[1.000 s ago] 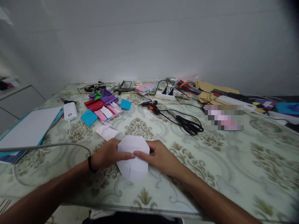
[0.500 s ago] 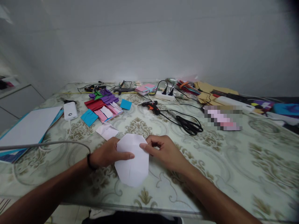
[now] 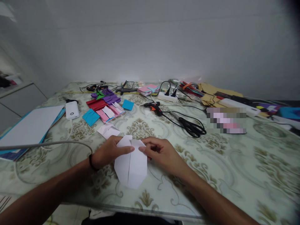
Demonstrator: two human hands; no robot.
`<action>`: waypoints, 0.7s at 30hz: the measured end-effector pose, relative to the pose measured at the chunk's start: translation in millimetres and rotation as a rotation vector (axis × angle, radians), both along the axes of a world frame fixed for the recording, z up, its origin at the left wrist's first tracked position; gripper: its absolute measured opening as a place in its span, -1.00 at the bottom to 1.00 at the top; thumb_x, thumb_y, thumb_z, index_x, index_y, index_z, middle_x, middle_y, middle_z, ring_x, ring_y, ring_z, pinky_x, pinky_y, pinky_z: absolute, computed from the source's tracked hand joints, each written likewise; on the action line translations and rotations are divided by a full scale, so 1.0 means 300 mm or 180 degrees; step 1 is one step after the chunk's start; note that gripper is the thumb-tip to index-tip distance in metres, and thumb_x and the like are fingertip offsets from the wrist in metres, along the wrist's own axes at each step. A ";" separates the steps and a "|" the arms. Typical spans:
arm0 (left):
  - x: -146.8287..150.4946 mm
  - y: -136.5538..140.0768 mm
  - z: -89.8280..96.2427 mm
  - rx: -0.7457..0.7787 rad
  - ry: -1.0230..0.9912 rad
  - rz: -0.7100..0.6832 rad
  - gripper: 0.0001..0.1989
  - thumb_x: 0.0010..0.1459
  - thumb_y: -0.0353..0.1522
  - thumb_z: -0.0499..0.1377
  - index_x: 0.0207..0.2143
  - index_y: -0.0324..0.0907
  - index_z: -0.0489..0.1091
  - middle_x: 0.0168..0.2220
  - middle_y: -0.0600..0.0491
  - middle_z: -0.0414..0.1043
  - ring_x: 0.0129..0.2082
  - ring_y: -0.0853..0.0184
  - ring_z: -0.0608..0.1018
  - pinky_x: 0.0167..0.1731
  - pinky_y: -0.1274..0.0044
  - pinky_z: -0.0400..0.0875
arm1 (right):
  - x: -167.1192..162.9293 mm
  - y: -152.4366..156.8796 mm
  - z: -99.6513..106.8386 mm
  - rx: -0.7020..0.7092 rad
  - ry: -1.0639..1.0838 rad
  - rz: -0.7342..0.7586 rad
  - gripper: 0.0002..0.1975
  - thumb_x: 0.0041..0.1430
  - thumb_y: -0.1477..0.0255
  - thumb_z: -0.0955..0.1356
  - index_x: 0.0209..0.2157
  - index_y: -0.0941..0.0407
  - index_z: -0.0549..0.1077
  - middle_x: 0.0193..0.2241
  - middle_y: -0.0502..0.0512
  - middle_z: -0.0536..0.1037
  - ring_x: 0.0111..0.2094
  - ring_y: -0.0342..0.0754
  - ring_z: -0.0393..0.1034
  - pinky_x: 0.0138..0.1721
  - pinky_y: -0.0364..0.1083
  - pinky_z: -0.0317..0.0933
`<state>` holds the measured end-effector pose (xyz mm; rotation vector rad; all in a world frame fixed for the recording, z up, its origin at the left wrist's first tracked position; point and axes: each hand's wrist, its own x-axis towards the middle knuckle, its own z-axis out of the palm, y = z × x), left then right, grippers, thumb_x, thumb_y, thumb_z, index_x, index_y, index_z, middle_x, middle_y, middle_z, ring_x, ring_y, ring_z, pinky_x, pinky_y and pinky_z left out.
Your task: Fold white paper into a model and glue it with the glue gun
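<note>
A folded sheet of white paper [image 3: 131, 168] with cut-off corners is held above the near part of the table, a seam running down its middle. My left hand [image 3: 112, 151] grips its left side, thumb lying on the front face. On the upper right, my right hand [image 3: 161, 153] pinches the paper between thumb and fingers; some of those fingers are hidden behind it. Just beyond my left hand lies a folded white paper piece [image 3: 109, 129]. Farther back are pink folded papers [image 3: 110, 112] and a blue paper piece [image 3: 91, 117].
A glue gun [image 3: 154, 107] with a coiled black cable [image 3: 192, 126] lies beyond my right hand. A white power bank [image 3: 72, 110] and large sheets [image 3: 32, 125] are at left. A power strip [image 3: 167, 97] stands near the wall. A grey cable [image 3: 58, 143] crosses to my left wrist.
The paper's front has gone from a mostly smooth face to two flaps meeting along a centre seam. Both thumbs have shifted slightly, and the view has moved a little.
</note>
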<state>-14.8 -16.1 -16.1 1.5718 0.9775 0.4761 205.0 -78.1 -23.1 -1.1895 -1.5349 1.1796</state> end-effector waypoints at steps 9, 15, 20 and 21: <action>0.003 -0.015 0.024 -0.0008 -0.0424 0.0128 -0.66 0.04 -0.22 0.36 -0.20 -0.28 0.55 -0.32 0.00 0.56 -0.39 0.34 0.52 -0.46 0.62 0.35 | 0.022 -0.012 0.037 0.0449 -0.0061 0.0095 -0.79 0.24 0.38 0.37 -0.23 0.13 0.67 -0.44 0.08 0.61 -0.47 -0.14 0.35 -0.42 -0.15 0.20; -0.002 -0.019 0.030 0.0071 -0.0548 0.0030 -0.66 0.07 -0.21 0.33 -0.21 -0.29 0.55 -0.36 0.01 0.53 -0.43 0.38 0.49 -0.48 0.64 0.33 | 0.026 -0.017 0.046 0.0772 -0.0182 0.0171 -0.81 0.25 0.39 0.37 -0.23 0.12 0.65 -0.37 0.10 0.63 -0.38 -0.09 0.44 -0.38 -0.13 0.23; -0.009 -0.018 0.029 0.0079 -0.0536 -0.0117 -0.64 0.17 -0.15 0.27 -0.16 -0.27 0.56 -0.33 0.00 0.54 -0.42 0.38 0.49 -0.49 0.64 0.33 | 0.021 -0.010 0.046 0.0741 -0.0348 0.0021 -0.85 0.23 0.37 0.41 -0.27 0.10 0.65 -0.36 0.10 0.64 -0.35 -0.08 0.47 -0.33 -0.13 0.25; -0.009 -0.018 0.030 0.0103 -0.0502 -0.0109 -0.63 0.18 -0.13 0.25 -0.16 -0.26 0.57 -0.33 0.00 0.54 -0.42 0.38 0.49 -0.49 0.64 0.33 | 0.020 -0.010 0.045 0.0759 -0.0365 0.0010 -0.85 0.23 0.38 0.41 -0.28 0.10 0.65 -0.36 0.10 0.63 -0.35 -0.09 0.47 -0.33 -0.13 0.26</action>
